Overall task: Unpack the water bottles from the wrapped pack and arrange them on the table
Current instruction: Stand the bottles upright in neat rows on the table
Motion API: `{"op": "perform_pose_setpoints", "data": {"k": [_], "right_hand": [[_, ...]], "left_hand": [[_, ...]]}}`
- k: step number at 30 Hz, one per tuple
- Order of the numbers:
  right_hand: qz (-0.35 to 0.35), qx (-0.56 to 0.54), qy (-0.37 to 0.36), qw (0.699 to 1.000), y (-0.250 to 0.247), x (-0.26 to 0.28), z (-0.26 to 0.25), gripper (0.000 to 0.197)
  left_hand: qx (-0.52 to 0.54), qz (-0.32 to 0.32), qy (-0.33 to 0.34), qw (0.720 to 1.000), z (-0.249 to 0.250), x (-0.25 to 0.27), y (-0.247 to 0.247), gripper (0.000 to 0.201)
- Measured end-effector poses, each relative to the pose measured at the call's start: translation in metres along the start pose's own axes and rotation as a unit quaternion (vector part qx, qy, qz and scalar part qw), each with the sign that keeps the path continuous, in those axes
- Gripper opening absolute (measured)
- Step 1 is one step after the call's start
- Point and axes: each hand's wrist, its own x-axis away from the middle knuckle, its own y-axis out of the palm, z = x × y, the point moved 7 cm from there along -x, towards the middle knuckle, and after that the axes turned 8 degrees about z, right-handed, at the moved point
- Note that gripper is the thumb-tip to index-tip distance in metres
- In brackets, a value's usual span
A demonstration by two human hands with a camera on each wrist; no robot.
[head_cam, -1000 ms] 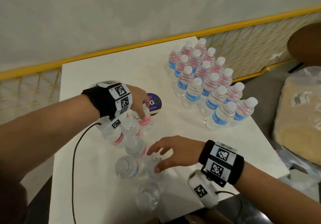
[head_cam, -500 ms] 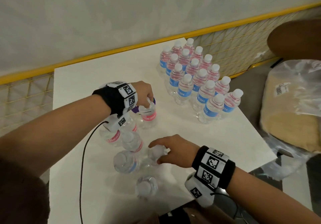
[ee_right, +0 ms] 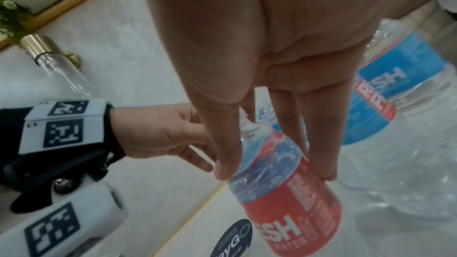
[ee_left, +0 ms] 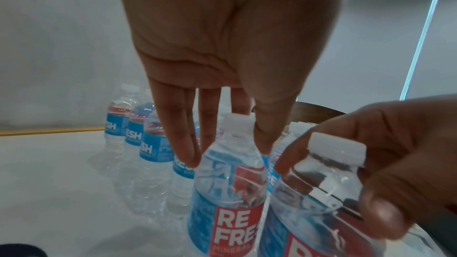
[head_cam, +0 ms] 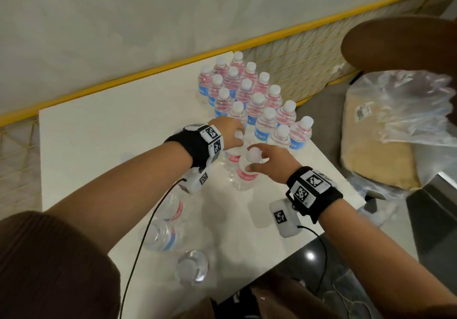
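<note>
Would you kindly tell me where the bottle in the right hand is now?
In the head view, the bottle stands mid-table in the right hand, beside the left hand's bottle, just in front of the arranged group.

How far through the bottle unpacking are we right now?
Mostly done: a block of upright bottles stands at the table's far corner. In hand: the left hand and right hand each grip a bottle by its neck beside that block. Left: three loose bottles near the front edge.
</note>
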Motion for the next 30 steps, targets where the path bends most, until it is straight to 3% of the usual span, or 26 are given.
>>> {"op": "perform_pose_setpoints", "data": {"k": [5,12,16,19,25,28,30], "right_hand": [[0.005,-0.001,-0.013,1.0,-0.006,-0.002,0.003,0.052],[-0.02,0.112,-0.024,0.993,-0.021,-0.007,-0.002,0.054],[0.029,0.108,-0.017,0.994,-0.029,-0.004,-0.003,0.049],[0.055,0.142,-0.051,0.987,-0.033,-0.005,-0.014,0.039],[0.044,0.201,-0.119,0.971,-0.032,-0.006,-0.032,0.034],[0.041,0.197,-0.123,0.972,-0.035,-0.006,-0.033,0.035],[0.042,0.193,-0.126,0.972,-0.035,-0.005,-0.031,0.035]], "left_hand": [[0.001,-0.04,0.0,0.999,-0.001,-0.003,0.002,0.058],[0.051,0.005,-0.032,0.998,-0.005,-0.008,0.005,0.052],[0.018,-0.045,0.011,0.999,0.004,-0.008,0.013,0.074],[-0.005,-0.062,0.037,0.997,0.007,-0.009,0.009,0.063],[0.038,0.017,-0.01,0.999,-0.001,-0.016,0.006,0.043],[0.034,0.066,-0.042,0.996,-0.002,-0.016,0.006,0.045],[0.051,0.051,-0.037,0.997,-0.004,-0.016,0.01,0.052]]}}
